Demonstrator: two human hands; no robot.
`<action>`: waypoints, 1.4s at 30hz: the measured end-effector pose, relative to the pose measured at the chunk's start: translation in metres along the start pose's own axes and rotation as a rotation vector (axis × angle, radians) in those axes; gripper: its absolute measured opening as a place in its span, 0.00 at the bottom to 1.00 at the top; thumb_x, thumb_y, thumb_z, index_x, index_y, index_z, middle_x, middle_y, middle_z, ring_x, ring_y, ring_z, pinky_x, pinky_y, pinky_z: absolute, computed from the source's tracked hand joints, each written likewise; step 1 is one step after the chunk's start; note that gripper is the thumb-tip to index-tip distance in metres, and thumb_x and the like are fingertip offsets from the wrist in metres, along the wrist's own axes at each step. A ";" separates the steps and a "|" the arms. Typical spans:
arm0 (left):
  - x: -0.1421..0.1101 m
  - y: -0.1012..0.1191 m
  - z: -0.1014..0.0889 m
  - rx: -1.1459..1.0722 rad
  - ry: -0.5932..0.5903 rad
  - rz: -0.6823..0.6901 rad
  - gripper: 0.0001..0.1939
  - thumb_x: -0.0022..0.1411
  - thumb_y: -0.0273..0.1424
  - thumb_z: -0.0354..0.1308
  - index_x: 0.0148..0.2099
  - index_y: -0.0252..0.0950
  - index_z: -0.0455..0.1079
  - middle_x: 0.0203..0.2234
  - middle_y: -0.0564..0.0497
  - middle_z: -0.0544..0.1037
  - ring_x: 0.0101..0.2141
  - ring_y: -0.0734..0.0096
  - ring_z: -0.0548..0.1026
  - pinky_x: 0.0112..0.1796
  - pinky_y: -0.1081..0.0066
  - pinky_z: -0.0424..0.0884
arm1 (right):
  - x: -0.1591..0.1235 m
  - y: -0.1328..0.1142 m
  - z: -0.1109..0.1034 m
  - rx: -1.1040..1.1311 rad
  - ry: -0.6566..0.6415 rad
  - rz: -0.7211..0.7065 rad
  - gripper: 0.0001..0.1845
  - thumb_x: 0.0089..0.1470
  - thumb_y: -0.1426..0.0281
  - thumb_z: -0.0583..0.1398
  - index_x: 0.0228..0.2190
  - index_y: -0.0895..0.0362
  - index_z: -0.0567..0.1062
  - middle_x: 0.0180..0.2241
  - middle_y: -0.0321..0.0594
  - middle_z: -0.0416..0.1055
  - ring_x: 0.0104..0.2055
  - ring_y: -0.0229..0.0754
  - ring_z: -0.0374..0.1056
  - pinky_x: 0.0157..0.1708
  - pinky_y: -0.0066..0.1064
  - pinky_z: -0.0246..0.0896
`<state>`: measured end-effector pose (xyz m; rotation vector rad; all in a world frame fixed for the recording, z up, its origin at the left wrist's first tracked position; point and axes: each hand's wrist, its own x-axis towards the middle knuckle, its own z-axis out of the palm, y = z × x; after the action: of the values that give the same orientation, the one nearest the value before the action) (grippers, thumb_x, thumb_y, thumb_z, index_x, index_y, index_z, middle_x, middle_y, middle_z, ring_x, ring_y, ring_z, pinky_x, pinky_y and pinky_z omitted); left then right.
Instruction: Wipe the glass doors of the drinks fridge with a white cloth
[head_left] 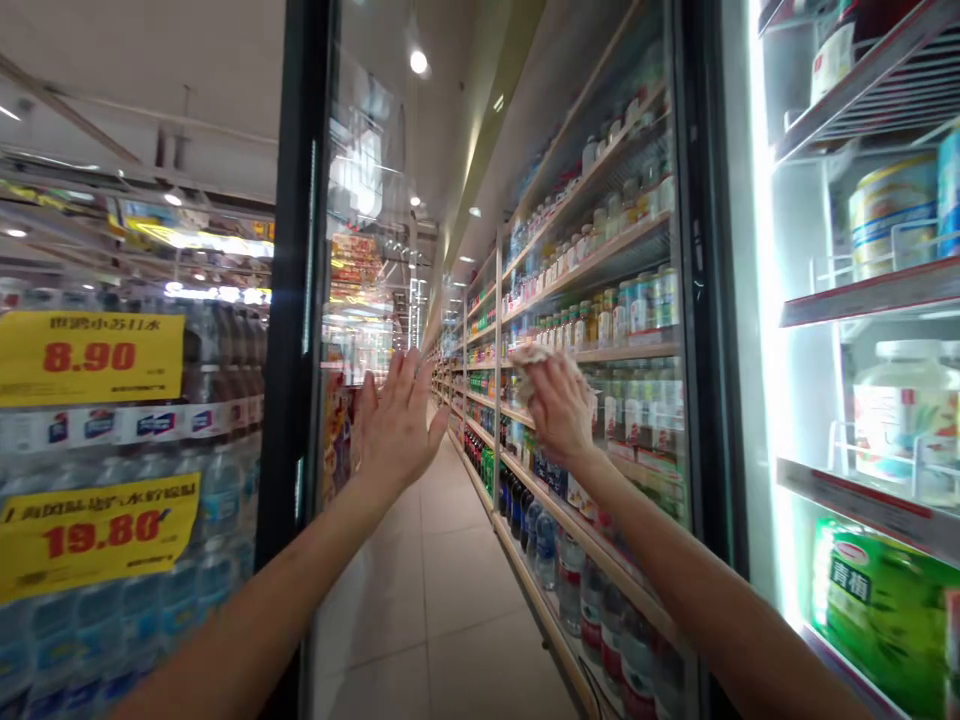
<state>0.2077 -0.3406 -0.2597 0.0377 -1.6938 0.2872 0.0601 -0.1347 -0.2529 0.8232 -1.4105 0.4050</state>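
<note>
A glass cooler door (480, 560) with a black frame stands swung out in front of me. My left hand (401, 415) lies flat at the glass on the left, fingers stretched and spread, holding nothing; its faint reflection shows beside it. On the right, my right hand (559, 405) has a pale crumpled cloth (534, 356) under its bent fingers, pressed to the pane. Part of the cloth is hidden by the hand. Through the glass, or mirrored in it, are shelves of bottles (585, 325) and a tiled floor.
At right is the lit cooler interior with wire shelves (870, 305), cans (892, 215), a white-capped jar (907, 405) and a green pack (874, 600). At left stand stacked packs of bottled drinks (217, 490) with yellow price signs (90, 357). The door's black frame (296, 250) rises between.
</note>
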 end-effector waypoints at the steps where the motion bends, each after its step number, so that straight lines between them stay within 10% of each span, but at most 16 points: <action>1: -0.002 0.006 0.001 -0.010 -0.018 0.018 0.29 0.60 0.39 0.46 0.61 0.35 0.49 0.61 0.42 0.52 0.61 0.61 0.47 0.58 0.53 0.39 | -0.011 0.001 -0.002 0.016 -0.065 -0.140 0.23 0.56 0.69 0.48 0.54 0.52 0.63 0.56 0.42 0.60 0.63 0.45 0.44 0.58 0.44 0.44; 3: -0.007 0.016 0.003 -0.020 -0.044 0.036 0.29 0.61 0.38 0.45 0.62 0.37 0.48 0.61 0.43 0.52 0.61 0.62 0.47 0.59 0.54 0.39 | -0.030 0.016 -0.005 0.007 -0.084 -0.196 0.22 0.55 0.69 0.49 0.52 0.51 0.64 0.54 0.41 0.62 0.62 0.45 0.45 0.58 0.45 0.44; 8: -0.020 0.025 0.009 0.007 -0.051 0.051 0.30 0.61 0.38 0.46 0.63 0.36 0.45 0.61 0.43 0.52 0.61 0.62 0.47 0.59 0.54 0.38 | -0.052 0.060 -0.003 -0.114 0.262 0.519 0.27 0.56 0.68 0.45 0.56 0.63 0.59 0.57 0.57 0.55 0.60 0.53 0.49 0.54 0.52 0.48; 15: -0.033 0.039 0.016 -0.022 -0.069 0.081 0.31 0.60 0.37 0.46 0.63 0.36 0.44 0.60 0.43 0.53 0.62 0.64 0.45 0.59 0.55 0.38 | -0.076 0.038 -0.004 -0.007 -0.026 0.090 0.24 0.54 0.68 0.48 0.53 0.52 0.64 0.55 0.43 0.60 0.62 0.47 0.47 0.57 0.47 0.46; 20: -0.040 0.042 0.017 -0.024 -0.076 0.080 0.31 0.60 0.35 0.47 0.63 0.36 0.45 0.61 0.43 0.52 0.62 0.63 0.45 0.59 0.54 0.38 | -0.076 0.071 -0.009 -0.088 0.249 0.722 0.28 0.54 0.69 0.45 0.56 0.63 0.58 0.58 0.57 0.53 0.61 0.52 0.48 0.55 0.54 0.45; 27: -0.047 0.046 0.018 -0.049 -0.096 0.062 0.30 0.59 0.36 0.47 0.62 0.35 0.47 0.60 0.42 0.52 0.62 0.61 0.44 0.59 0.52 0.36 | -0.081 -0.002 -0.004 0.026 -0.069 -0.036 0.23 0.53 0.69 0.50 0.51 0.51 0.65 0.54 0.43 0.61 0.62 0.48 0.46 0.57 0.47 0.45; 32: -0.057 0.039 0.014 -0.036 -0.093 0.076 0.31 0.59 0.35 0.47 0.63 0.35 0.45 0.60 0.42 0.52 0.61 0.62 0.46 0.59 0.53 0.37 | -0.064 -0.004 0.000 -0.082 0.196 0.427 0.26 0.56 0.69 0.45 0.56 0.61 0.58 0.57 0.57 0.54 0.61 0.55 0.47 0.53 0.55 0.48; 38: -0.068 0.033 0.010 -0.019 -0.098 0.090 0.33 0.59 0.36 0.48 0.63 0.35 0.43 0.60 0.41 0.52 0.61 0.61 0.46 0.58 0.53 0.38 | -0.070 -0.068 0.001 0.055 0.007 -0.088 0.19 0.53 0.66 0.52 0.47 0.46 0.69 0.51 0.35 0.65 0.60 0.44 0.51 0.58 0.40 0.47; 42: -0.078 0.022 0.003 -0.014 -0.105 0.059 0.33 0.59 0.36 0.49 0.63 0.37 0.43 0.60 0.41 0.54 0.61 0.61 0.47 0.58 0.52 0.39 | -0.070 -0.037 0.001 -0.025 0.139 0.229 0.24 0.55 0.69 0.48 0.54 0.56 0.61 0.55 0.51 0.58 0.61 0.53 0.47 0.54 0.54 0.46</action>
<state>0.2124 -0.3309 -0.3397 -0.0076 -1.8037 0.3216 0.0743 -0.1454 -0.3305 0.6030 -1.3809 0.6080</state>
